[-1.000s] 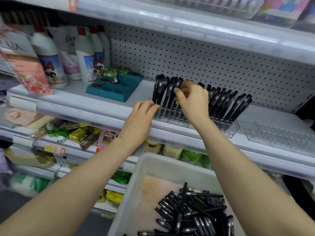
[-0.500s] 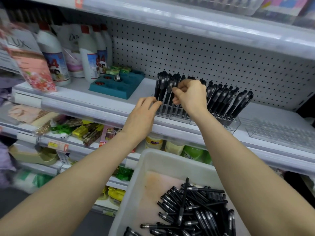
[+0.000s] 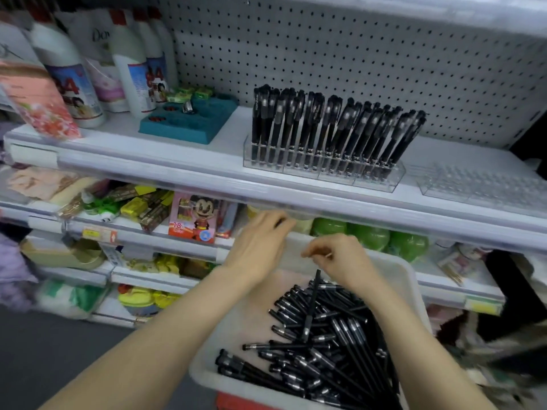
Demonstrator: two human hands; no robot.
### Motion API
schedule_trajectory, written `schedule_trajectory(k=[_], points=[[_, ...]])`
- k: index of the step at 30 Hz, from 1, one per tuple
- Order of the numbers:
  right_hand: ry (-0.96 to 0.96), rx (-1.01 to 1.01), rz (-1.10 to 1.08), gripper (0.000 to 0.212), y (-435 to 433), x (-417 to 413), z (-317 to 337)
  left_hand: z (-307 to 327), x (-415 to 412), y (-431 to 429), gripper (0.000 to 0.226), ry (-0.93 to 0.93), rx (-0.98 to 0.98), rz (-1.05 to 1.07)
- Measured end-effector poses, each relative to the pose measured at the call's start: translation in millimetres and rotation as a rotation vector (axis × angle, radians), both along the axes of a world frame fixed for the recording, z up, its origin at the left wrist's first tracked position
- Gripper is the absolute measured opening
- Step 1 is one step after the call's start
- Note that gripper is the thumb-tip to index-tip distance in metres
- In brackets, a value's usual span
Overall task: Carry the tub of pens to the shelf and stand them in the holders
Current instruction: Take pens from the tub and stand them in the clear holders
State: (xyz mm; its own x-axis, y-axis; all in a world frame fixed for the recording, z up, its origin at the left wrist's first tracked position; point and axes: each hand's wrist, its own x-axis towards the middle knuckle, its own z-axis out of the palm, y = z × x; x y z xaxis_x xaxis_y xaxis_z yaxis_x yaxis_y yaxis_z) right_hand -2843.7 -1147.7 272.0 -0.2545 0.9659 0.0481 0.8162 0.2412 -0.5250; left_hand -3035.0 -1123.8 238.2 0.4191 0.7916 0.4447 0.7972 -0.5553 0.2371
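Observation:
A white plastic tub sits low in front of me with several loose black pens piled in it. One pen leans upright on the pile. On the white shelf above, a clear holder carries a full row of standing black pens. My left hand hovers just beyond the tub's far left corner, its fingers loosely bent. Over the far end of the tub, my right hand has its fingers curled downward; I see nothing held in either hand.
An empty clear holder lies on the shelf right of the filled one. A teal tray and white bottles stand at the shelf's left. Lower shelves hold packaged goods and green items. Pegboard backs the shelf.
Both hands have left the pen holder and dropped down to the far end of the tub. The view has tilted downward, so the shelf sits higher in frame.

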Motion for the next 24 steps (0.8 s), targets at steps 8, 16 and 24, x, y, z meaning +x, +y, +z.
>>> schedule_trajectory(k=[8, 16, 24], points=[[-0.274, -0.281, 0.349, 0.026, -19.2, 0.0, -42.6, -24.1, 5.3, -2.7, 0.06, 0.112, -0.072, 0.1], [0.046, -0.179, 0.212, 0.012, -7.9, 20.4, -23.5, -25.8, 5.6, -3.0, 0.062, 0.101, -0.097, 0.078], [0.464, 0.072, -0.033, 0.026, 22.3, 28.5, 61.9, 30.3, -11.0, 14.6, 0.054, 0.05, 0.08, 0.023]])
